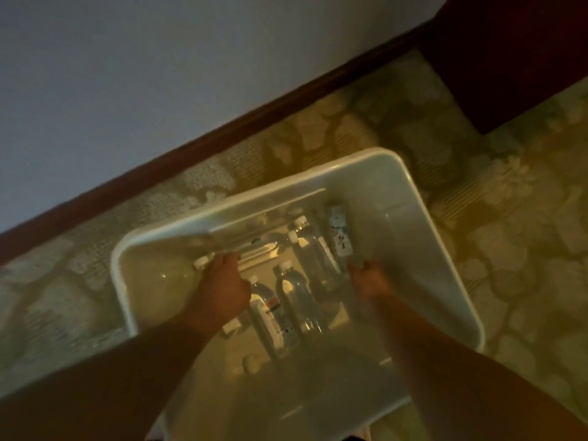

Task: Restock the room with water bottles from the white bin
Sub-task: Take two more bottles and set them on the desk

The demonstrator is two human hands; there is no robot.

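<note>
A white bin (451,249) stands on the carpet and holds several clear water bottles. Both of my arms reach down into it. My left hand (222,281) has its fingers curled round a water bottle (254,248) lying crosswise by the bin's far wall. My right hand (369,278) is blurred, its fingers bent at the lower ends of a clear bottle (313,253) and a labelled bottle (340,233); whether it holds either is unclear. Two more bottles (270,316) lie between my forearms.
Patterned beige carpet (525,218) surrounds the bin. A dark wooden baseboard (178,154) runs diagonally under a pale wall (159,58). Dark wooden furniture (515,58) stands at the upper right.
</note>
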